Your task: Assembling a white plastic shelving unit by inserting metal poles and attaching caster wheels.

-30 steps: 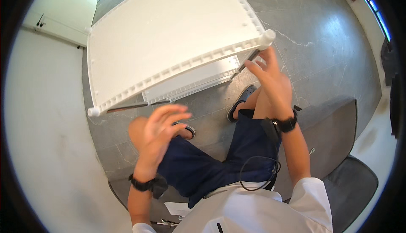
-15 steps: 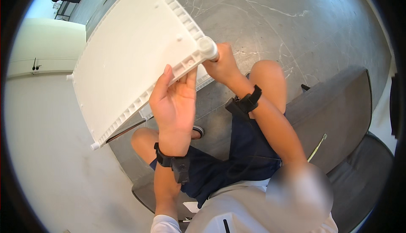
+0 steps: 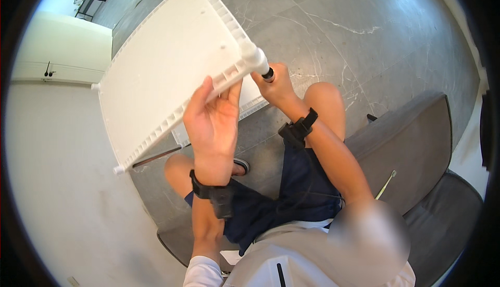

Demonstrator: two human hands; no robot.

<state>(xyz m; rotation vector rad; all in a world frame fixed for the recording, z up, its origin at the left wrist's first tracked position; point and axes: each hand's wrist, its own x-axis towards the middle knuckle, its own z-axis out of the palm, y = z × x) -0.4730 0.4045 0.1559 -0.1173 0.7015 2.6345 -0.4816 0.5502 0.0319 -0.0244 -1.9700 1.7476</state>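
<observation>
Fingers of the right hand (image 3: 278,87) clasp the dark pole (image 3: 269,74) while the left hand (image 3: 212,125) grips the white shelf (image 3: 166,60), best braced steady and square.

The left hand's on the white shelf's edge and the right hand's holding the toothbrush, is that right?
No, the head view shows the right hand gripping a dark pole by the white shelf. The left hand is on its edge.

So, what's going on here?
A seated person is handling a white shelf rack. The left hand holds its near edge, thumb on top and fingers beneath; the right hand grips the dark post just below a white corner. A lower shelf shows underneath.
</observation>
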